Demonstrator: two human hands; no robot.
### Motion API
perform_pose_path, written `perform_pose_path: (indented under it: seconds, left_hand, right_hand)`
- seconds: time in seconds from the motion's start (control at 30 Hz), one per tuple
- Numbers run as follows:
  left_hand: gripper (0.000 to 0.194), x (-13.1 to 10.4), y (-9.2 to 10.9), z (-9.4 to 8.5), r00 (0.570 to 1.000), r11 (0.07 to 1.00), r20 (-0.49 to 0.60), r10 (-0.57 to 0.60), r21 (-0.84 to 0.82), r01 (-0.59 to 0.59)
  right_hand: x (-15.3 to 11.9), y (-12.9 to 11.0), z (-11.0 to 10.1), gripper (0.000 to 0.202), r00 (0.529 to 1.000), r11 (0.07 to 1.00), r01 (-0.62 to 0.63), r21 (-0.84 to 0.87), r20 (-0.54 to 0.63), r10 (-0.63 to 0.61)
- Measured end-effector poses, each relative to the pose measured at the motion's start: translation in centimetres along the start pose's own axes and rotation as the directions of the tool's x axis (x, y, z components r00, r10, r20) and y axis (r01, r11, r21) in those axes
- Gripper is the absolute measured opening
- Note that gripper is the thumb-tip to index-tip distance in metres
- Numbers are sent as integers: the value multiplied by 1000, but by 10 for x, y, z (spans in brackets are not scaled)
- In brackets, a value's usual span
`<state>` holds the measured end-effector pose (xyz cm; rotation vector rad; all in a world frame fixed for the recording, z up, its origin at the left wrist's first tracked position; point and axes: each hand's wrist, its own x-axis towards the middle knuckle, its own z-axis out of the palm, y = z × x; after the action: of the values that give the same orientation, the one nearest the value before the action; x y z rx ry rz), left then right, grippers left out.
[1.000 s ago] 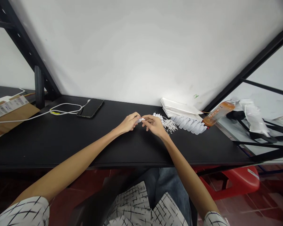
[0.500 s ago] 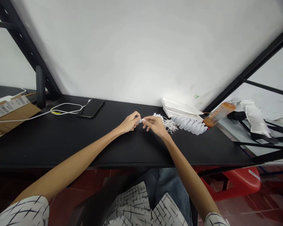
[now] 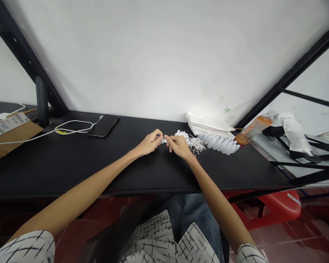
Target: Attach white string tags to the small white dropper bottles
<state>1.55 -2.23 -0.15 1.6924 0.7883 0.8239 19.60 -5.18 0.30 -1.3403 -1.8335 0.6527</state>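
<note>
Small work between fingertips: a steady pinch and close-set hands

Nearest, both patterned sleeves [image 3: 30, 244] sit below the front edge of the tabletop [image 3: 153, 173], and the bare forearms reach over it. That leaves the cuffs well apart from the small parts, as fine handling calls for.

Farther in, the left hand [image 3: 149, 143] pinches a small white piece [image 3: 163, 141] between thumb and fingers. The right hand [image 3: 178, 147] pinches at the other side of the same piece, its thumb and forefinger drawn together. The piece lies in the gap between the two hands, mostly covered by fingertips, so its exact form cannot be told. Good handling here probably means letting the left grip anchor while the right does the fine moving, with light pressure so that nothing slips or bends.

Just beyond the right hand lie loose white strings [image 3: 197, 145], which look easy to tangle; best to lift that wrist clear of them. Beside them is an overlapping row of white tags [image 3: 219, 143], and a cluster of white bits [image 3: 181, 134] shows behind the right hand.

Farthest, the white sheets [image 3: 210, 125] rest by the wall [image 3: 153, 65]. Elbows should stay low enough not to disturb any of this.
</note>
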Motion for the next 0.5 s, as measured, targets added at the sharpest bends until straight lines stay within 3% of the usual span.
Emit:
perform_pose_path:
  seconds: [0.27, 0.5]
  left_hand:
    - [19, 0, 6, -2, 999, 996, -5, -42, -81, 42]
    - [18, 2, 10, -1, 995, 978, -6, -102, -185, 99]
  right_hand:
    - [2, 0, 2, 40, 999, 980, 3, 199, 52, -14]
    - [5, 2, 3, 41, 999, 933, 23, 360, 19, -32]
